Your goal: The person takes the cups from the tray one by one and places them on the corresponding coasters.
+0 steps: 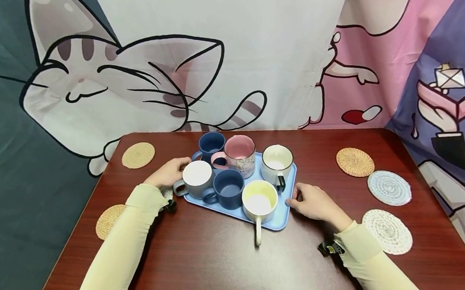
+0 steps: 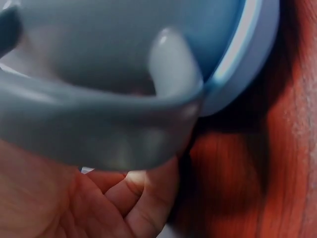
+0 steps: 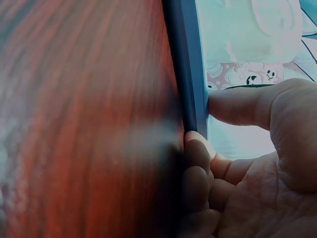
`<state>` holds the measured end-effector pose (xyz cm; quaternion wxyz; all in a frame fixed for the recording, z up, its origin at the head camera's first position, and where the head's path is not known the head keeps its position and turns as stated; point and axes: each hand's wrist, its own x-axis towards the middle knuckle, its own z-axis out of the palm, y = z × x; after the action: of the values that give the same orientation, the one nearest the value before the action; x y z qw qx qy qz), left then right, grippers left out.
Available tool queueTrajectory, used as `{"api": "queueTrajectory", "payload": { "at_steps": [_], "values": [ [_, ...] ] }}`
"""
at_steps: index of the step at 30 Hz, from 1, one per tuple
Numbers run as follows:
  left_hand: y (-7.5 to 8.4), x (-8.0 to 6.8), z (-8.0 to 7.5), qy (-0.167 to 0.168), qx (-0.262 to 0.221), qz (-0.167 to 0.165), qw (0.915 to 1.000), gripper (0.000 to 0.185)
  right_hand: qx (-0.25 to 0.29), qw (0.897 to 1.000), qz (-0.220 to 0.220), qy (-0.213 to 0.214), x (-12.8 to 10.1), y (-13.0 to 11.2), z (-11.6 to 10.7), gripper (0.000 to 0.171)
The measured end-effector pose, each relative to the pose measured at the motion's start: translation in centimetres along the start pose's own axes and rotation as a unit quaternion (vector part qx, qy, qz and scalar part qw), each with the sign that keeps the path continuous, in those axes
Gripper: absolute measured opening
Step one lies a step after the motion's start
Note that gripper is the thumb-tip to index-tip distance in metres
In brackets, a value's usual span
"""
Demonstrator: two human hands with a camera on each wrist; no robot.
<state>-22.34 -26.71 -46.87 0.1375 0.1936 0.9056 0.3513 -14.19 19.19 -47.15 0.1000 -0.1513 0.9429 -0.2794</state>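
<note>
A light blue tray (image 1: 282, 215) bears several mugs. My right hand (image 1: 314, 201) pinches its right end; in the right wrist view the thumb (image 3: 242, 105) is at the rim and the fingers curl beneath. At the left end, my left hand (image 1: 171, 172) holds the tray's edge, its fingertips partly hidden behind the grey mug (image 1: 197, 185). That mug's handle (image 2: 99, 129) covers part of the hand in the left wrist view. In front stand a blue mug (image 1: 228, 197) and a cream cup (image 1: 258, 211) with a long handle. Behind are another blue mug (image 1: 207, 148), a pink speckled mug (image 1: 241, 159) and a white mug (image 1: 273, 171) with a black handle.
Woven coasters lie on the brown table (image 1: 214, 266): a tan one (image 1: 138, 155) and another tan one (image 1: 108, 221) on the left, an orange-tan one (image 1: 355, 162), a pale blue one (image 1: 389, 188) and a white one (image 1: 387, 231) on the right. A cartoon-printed cloth (image 1: 280, 53) hangs behind.
</note>
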Motion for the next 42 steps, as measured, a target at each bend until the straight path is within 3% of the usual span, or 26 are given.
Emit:
{"api": "queueTrajectory", "payload": {
  "at_steps": [11,15,23,30,36,42],
  "values": [
    [1.0,-1.1,1.8,0.023,0.041,-0.013,0.9988,0.018,0.018,1.0,-0.008,-0.025,-0.1,1.1,-0.9,0.02],
    [1.7,-2.0,2.6,0.023,0.033,-0.023,0.9989,0.021,0.022,0.999,-0.013,-0.042,-0.3,1.5,-1.6,0.023],
    [2.9,-3.9,4.8,0.001,-0.07,-0.05,0.9963,0.016,0.025,0.996,-0.027,-0.078,-0.7,2.6,-2.7,0.029],
    [3.2,-5.4,6.2,-0.037,-0.17,-0.077,0.9818,0.006,0.05,0.992,-0.021,-0.11,-0.9,3.2,-3.5,0.029],
    [3.0,-5.4,6.5,-0.066,-0.216,-0.092,0.9697,0.012,0.056,0.99,-0.009,-0.132,-0.9,3.5,-4.1,0.031],
    [2.6,-5.3,6.5,-0.089,-0.233,-0.098,0.9634,0.014,0.069,0.987,-0.004,-0.148,-0.8,3.6,-4.2,0.032]
  ]
}}
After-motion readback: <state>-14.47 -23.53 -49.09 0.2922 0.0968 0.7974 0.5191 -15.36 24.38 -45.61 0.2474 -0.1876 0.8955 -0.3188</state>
